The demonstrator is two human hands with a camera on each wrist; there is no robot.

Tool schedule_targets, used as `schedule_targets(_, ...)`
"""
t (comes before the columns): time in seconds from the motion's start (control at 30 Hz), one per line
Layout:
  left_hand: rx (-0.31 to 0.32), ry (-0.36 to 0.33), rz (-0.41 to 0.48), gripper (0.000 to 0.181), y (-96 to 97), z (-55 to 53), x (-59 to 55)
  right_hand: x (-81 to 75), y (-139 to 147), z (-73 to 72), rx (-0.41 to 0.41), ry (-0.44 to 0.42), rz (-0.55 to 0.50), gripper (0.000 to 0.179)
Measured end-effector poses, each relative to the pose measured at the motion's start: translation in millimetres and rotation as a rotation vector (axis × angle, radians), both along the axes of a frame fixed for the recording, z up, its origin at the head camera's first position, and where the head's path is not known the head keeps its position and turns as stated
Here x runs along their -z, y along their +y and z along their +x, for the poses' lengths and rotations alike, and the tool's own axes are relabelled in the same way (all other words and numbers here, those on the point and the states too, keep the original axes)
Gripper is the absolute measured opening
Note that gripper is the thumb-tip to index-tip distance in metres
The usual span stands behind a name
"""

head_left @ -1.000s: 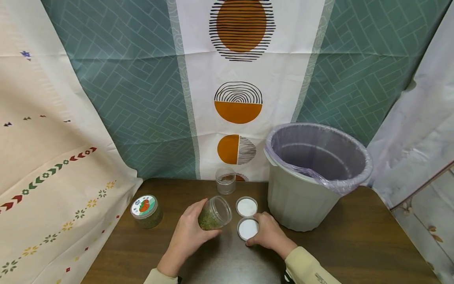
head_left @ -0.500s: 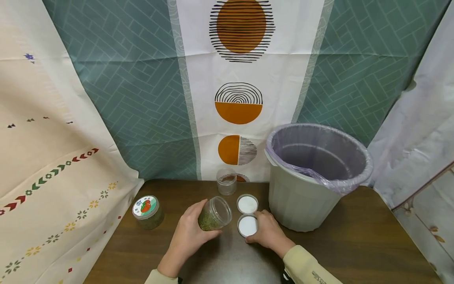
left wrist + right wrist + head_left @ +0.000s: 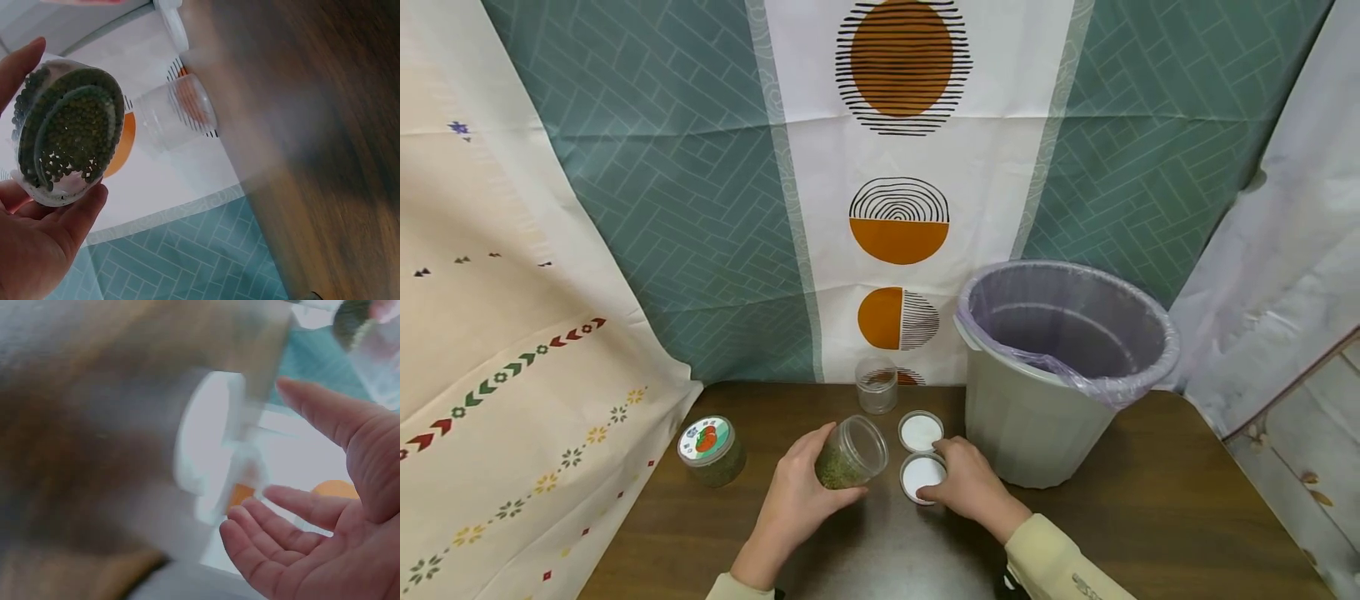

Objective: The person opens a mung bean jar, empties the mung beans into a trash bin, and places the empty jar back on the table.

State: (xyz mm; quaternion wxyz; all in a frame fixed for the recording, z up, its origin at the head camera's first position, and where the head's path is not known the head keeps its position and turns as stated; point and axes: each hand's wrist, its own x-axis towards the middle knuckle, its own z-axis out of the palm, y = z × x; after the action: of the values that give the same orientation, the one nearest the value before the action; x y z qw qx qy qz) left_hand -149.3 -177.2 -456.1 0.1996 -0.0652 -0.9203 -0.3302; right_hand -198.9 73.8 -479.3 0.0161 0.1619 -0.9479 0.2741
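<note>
My left hand (image 3: 797, 493) grips a clear plastic jar (image 3: 842, 458) of small green beans, tipped with its uncovered mouth towards the right. Through its base, the left wrist view shows the round beans (image 3: 81, 128) and the curled fingers. Just right of the jar, two round lids with white insides lie on the table, one nearer (image 3: 921, 475) and one farther (image 3: 920, 432). Over the right edge of the nearer lid is my right hand (image 3: 976, 490). In the right wrist view, its thumb and fingers are spread apart around no object, and the lids (image 3: 209, 431) look blurred.
Behind the lids, a clear jar (image 3: 876, 392) without a lid stands by the wall cloth. At the left is a lidded jar (image 3: 711, 454) with a tomato-like picture on top. A large lined bin (image 3: 1030, 425) stands right of the lids.
My right hand has shifted slightly at the nearer lid, its thumb moving a little away from me. The left hand holds the jar tipped as before. The head view has shifted slightly.
</note>
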Motion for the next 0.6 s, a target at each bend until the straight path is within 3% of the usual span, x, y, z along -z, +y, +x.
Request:
schedule_targets(0.27, 0.002, 0.069, 0.097, 0.093, 0.4, 0.3, -3.3, -43.5, -4.5, 14.5, -0.055, 0.095, -0.079, 0.022)
schedule_targets(0.47, -0.082, 0.127, 0.187, 0.093, 3.5, 3.0, -15.8, -76.1, -5.3, 24.9, -0.043, 0.153, -0.111, 0.014)
schedule_targets(0.6, -0.091, 0.158, 0.219, 0.090, 5.0, 3.4, -25.0, -107.2, 0.9, 31.6, -0.012, 0.191, -0.151, 0.012)
